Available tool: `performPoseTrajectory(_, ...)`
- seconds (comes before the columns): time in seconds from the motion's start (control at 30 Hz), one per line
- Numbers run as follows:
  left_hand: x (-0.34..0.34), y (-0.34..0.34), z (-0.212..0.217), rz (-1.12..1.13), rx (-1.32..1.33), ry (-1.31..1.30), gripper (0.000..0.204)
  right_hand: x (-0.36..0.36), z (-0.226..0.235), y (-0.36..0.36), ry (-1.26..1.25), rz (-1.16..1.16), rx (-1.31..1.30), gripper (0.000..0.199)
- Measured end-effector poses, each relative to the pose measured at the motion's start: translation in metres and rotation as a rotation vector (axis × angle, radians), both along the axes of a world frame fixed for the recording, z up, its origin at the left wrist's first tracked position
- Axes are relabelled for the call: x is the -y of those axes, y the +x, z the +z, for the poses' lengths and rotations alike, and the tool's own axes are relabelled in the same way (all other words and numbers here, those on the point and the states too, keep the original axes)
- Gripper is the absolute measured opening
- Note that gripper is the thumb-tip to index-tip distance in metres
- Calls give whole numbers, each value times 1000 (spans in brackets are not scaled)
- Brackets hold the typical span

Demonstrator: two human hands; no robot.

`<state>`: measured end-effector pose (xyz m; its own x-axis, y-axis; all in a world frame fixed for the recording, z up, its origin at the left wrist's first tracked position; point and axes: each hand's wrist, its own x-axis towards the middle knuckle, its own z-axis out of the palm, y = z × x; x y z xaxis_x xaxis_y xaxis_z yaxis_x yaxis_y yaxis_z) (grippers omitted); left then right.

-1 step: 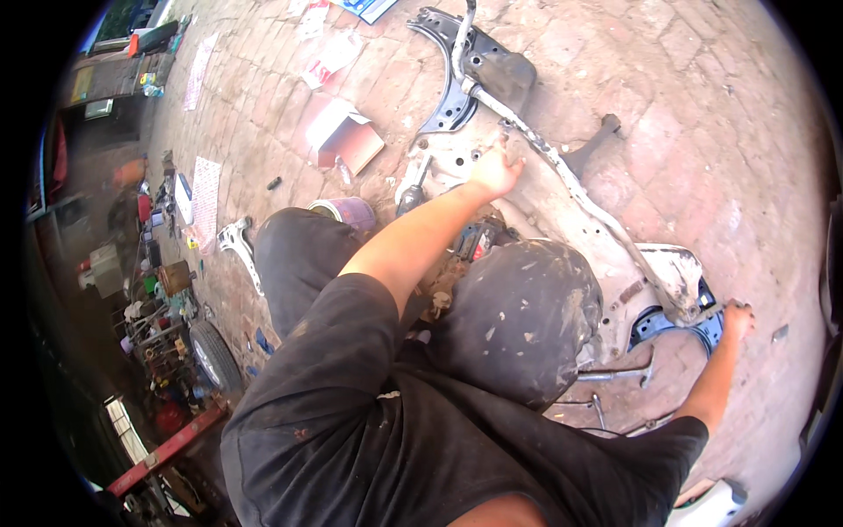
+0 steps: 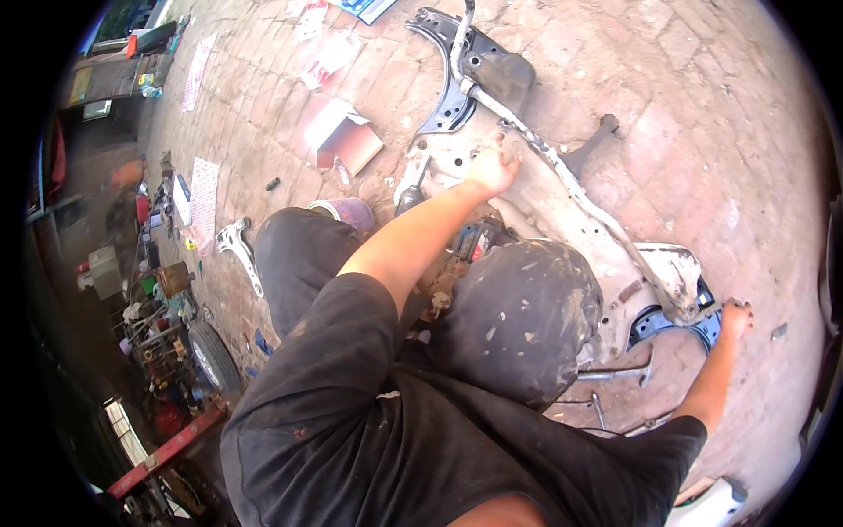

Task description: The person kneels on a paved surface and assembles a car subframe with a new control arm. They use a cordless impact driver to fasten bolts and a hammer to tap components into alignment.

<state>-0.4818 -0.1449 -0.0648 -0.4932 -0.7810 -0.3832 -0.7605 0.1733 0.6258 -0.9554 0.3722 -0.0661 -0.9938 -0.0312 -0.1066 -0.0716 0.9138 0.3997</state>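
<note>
A long dirty white anti-roll bar (image 2: 575, 189) lies across a pale car subframe (image 2: 571, 228) on the brick ground. At its far end sits a black control arm (image 2: 452, 107); at its near right end is a blue-edged one (image 2: 650, 325). My left hand (image 2: 493, 171) rests over the subframe's far part, fingers apart, with nothing visible in it. Out to the right, my right hand (image 2: 738, 318) has its fingers curled round the bent end of the bar. A power tool (image 2: 479, 239) shows partly between my knees.
A tin can (image 2: 347, 211), an open cardboard box (image 2: 351, 145) and a pale metal arm (image 2: 239, 250) lie to the left. A T-shaped tool (image 2: 619, 373) is beside my right knee. A tyre (image 2: 213, 356) and cluttered parts line the left side.
</note>
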Motion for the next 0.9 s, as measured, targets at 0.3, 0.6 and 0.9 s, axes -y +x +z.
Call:
performPoseTrajectory(0.3, 9, 18, -11, 38, 78, 12, 82, 58, -27, 126, -362, 130, -201, 79)
performPoseTrajectory(0.6, 1, 32, -18, 1, 241, 66, 92, 91, -48, 279, -625, 411, -72, 76)
performPoseTrajectory(0.9, 1, 24, -6, -20, 289, 74, 96, 105, -102, 304, -737, 982, -155, 72)
